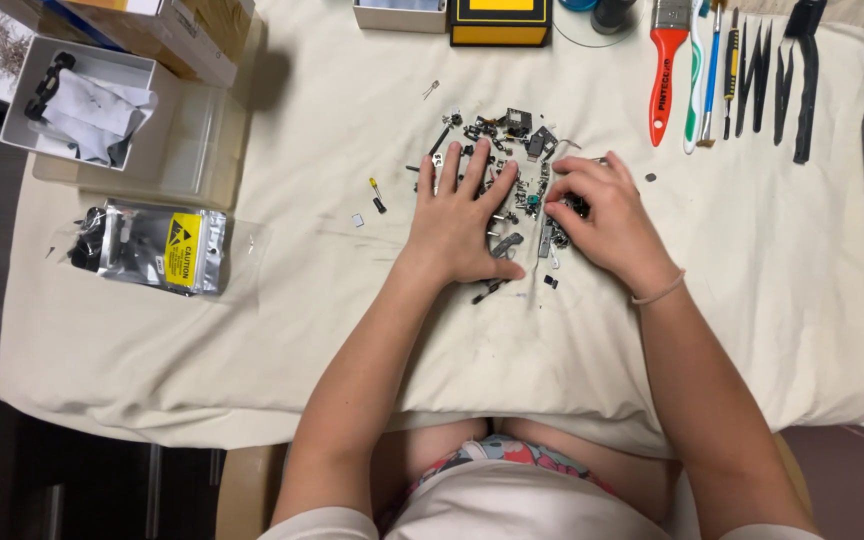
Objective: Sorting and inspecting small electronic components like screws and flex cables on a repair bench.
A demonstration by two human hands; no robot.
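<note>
On the cream cloth (252, 330), mid-table, your left hand (457, 225) lies flat, fingers spread, palm down on the heap of small dark parts (512, 160); nothing is gripped. Your right hand (602, 215) is curled at the heap's right edge, fingertips (557, 195) pinching among the pieces; whether a piece is actually held cannot be told. Silver antistatic bag (157, 248) well left. Tweezers (752, 75) and red-handled brush (667, 70) at upper right.
</note>
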